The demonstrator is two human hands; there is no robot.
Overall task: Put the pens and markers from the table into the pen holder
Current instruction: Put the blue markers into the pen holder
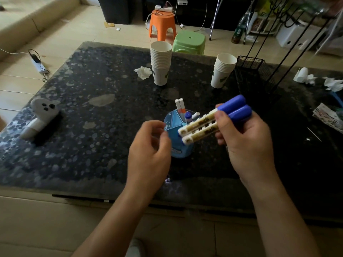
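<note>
A blue pen holder (pixel 173 127) stands on the dark speckled table (pixel 92 127) near its middle front. Several pens and a marker stick up from the holder, among them two white pens with orange bands (pixel 180 105). My right hand (pixel 246 145) grips two white markers with blue caps (pixel 209 123), held side by side and nearly level, their tail ends over the holder. My left hand (pixel 150 153) hovers just left of the holder with fingers curled and apart, holding nothing.
Two stacks of paper cups (pixel 161 63) (pixel 222 70) stand behind the holder. A black wire rack (pixel 256 71) is at the back right, crumpled tissues (pixel 143 72) and papers at the right edge. A white brush with a cartoon face (pixel 41 115) lies at left.
</note>
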